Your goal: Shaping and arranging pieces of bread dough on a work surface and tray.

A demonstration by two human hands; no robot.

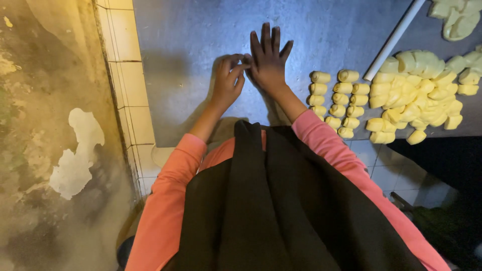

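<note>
Smooth grey steel table (191, 30); rounded dough rolls (337, 98) beside right hand (268, 62)

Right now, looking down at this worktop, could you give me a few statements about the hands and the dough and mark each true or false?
1. The right hand lies flat with fingers spread on the grey worktop. True.
2. The left hand is curled beside the right one. True.
3. The shaped dough rolls sit left of both hands. False: they are lined up to the right.
4. The white rolling pin is in the right hand. False: it lies untouched by the heap of cut dough pieces.
5. The sleeves are blue. False: they are pink.
</note>
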